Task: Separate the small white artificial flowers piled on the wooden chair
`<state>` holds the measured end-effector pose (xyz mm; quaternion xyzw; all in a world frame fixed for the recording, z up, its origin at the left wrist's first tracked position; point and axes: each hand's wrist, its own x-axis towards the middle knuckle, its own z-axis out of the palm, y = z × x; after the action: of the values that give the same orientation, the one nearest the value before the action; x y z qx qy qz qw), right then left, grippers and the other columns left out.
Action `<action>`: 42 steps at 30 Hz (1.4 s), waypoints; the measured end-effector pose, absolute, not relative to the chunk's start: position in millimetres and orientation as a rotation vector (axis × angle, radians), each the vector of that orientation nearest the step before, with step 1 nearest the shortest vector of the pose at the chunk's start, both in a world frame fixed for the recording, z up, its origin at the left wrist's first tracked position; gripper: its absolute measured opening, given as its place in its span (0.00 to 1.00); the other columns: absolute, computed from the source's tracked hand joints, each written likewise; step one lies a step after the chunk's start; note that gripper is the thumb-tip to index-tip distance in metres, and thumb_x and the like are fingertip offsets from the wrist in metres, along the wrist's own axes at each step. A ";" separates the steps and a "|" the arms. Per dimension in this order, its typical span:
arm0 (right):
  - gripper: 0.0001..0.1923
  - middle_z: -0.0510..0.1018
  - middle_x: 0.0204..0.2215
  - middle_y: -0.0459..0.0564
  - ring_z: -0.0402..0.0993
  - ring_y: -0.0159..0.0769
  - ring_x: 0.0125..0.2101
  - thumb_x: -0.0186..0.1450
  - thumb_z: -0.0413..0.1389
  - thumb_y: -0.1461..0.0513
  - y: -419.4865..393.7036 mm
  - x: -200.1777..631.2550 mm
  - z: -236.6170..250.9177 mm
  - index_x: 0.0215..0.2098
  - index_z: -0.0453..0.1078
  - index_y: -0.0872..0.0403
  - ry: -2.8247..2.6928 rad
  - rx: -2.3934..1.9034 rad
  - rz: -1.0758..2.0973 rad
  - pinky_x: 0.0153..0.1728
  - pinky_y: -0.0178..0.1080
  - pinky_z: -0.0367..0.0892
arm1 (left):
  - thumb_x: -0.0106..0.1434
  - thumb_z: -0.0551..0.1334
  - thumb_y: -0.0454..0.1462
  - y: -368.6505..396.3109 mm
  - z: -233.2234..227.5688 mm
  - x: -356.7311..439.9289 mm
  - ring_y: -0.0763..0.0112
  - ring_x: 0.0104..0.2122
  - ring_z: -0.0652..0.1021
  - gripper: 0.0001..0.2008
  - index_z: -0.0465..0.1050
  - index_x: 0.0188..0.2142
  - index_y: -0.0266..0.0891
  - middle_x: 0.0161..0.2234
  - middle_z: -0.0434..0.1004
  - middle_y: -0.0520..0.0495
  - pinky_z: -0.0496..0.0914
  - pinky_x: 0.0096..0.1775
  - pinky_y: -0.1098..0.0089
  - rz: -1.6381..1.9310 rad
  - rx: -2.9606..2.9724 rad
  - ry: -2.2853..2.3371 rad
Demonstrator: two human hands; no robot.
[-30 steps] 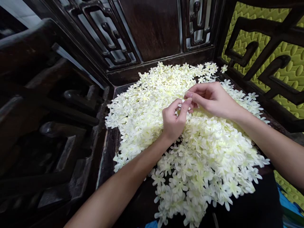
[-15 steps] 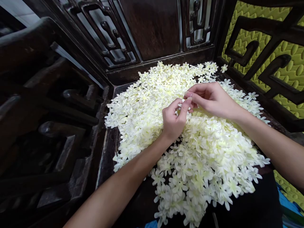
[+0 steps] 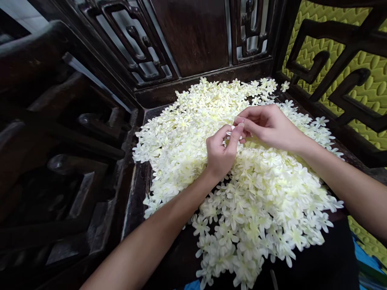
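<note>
- At the centre of the frame, the left hand (image 3: 220, 153) and right hand (image 3: 269, 127) meet above a heap of cream fabric flowers (image 3: 242, 189).
- Both hands pinch one small white flower piece (image 3: 233, 129) between them; the left thumb and forefinger are narrow on it, and the right fingers (image 3: 242, 121) close on it from the upper right.
- That piece sits just above the heap, near its upper middle.
- Under the heap lies a dark wooden seat (image 3: 136, 189), its bare edge showing at lower left.
- Along the top of the frame runs a carved dark backrest (image 3: 193, 36).
- At upper right, a carved armrest (image 3: 341, 64) stands before a yellow-green padded wall (image 3: 375, 88).
</note>
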<state>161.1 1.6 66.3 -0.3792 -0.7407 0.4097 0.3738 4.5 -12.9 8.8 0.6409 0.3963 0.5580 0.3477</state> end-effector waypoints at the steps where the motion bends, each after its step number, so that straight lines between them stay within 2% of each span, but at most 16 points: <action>1: 0.12 0.77 0.23 0.49 0.66 0.24 0.19 0.71 0.57 0.59 1.6 161.1 66.1 0.38 0.77 0.61 -1.893 -0.968 1.055 0.15 0.28 0.59 | 0.68 0.60 0.46 -12.9 8.8 4.4 0.78 0.27 0.76 0.16 0.75 0.30 0.39 0.27 0.79 0.51 0.68 0.30 0.75 1.445 1.662 1.029; 19: 0.13 0.78 0.25 0.50 0.70 0.27 0.21 0.71 0.57 0.58 1.9 160.8 64.3 0.38 0.77 0.60 -1.875 -0.971 1.071 0.18 0.30 0.62 | 0.68 0.59 0.47 -12.8 9.3 3.9 0.77 0.27 0.76 0.16 0.75 0.31 0.40 0.27 0.79 0.51 0.68 0.31 0.73 1.431 1.670 1.040; 36: 0.14 0.78 0.25 0.51 0.67 0.26 0.19 0.71 0.57 0.56 1.4 161.4 65.9 0.39 0.77 0.60 -1.897 -0.970 1.058 0.16 0.30 0.60 | 0.68 0.59 0.47 -13.1 9.5 4.8 0.77 0.26 0.76 0.16 0.75 0.30 0.40 0.27 0.79 0.51 0.69 0.30 0.73 1.440 1.670 1.051; 42: 0.15 0.78 0.26 0.52 0.70 0.28 0.22 0.70 0.58 0.55 1.4 161.1 65.3 0.39 0.77 0.60 -1.888 -0.976 1.057 0.18 0.31 0.62 | 0.68 0.60 0.46 -13.0 9.2 4.9 0.78 0.26 0.76 0.15 0.75 0.30 0.40 0.27 0.79 0.51 0.68 0.30 0.74 1.449 1.659 1.035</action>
<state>161.1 1.4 65.3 -0.3811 -0.7376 0.4128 0.3746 4.9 -13.0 9.2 0.6394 0.3990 0.5584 0.3466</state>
